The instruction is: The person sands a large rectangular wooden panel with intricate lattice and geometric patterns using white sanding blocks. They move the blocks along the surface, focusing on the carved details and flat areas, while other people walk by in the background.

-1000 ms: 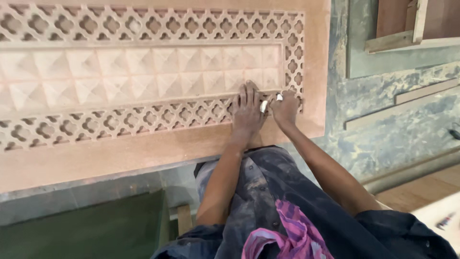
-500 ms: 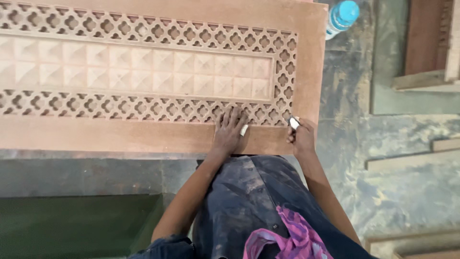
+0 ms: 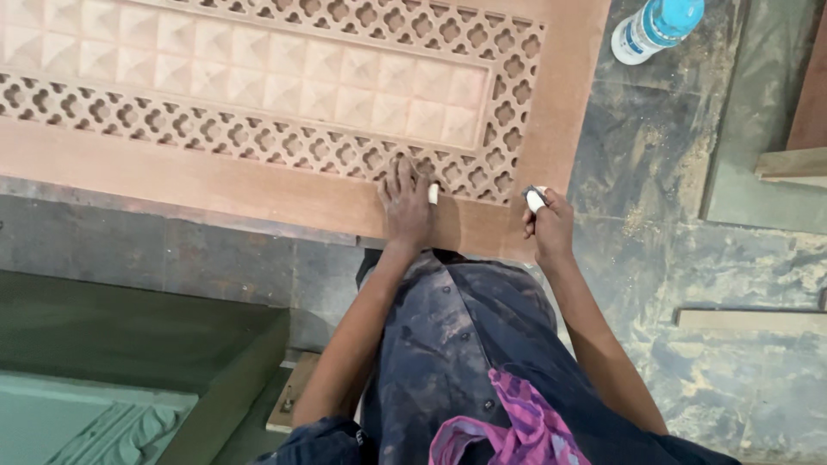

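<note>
A carved wooden panel [image 3: 215,181] with a lattice border and a field of raised pyramid squares lies in front of me. My left hand [image 3: 407,200] rests flat on its lower lattice strip near the right corner, a small white piece by its fingers. My right hand [image 3: 548,222] is closed around a small white object, held just off the panel's right corner. Both hands and forearms are dusty.
A plastic bottle with a blue cap [image 3: 656,26] stands on the dusty floor at the upper right. Wooden boards [image 3: 792,164] lie along the right side. A green carved panel [image 3: 86,413] sits at the lower left.
The view has tilted further down over the panel. My right hand has drawn away from the left hand and off the lattice to the panel's right corner. The left hand stays on the lattice.
</note>
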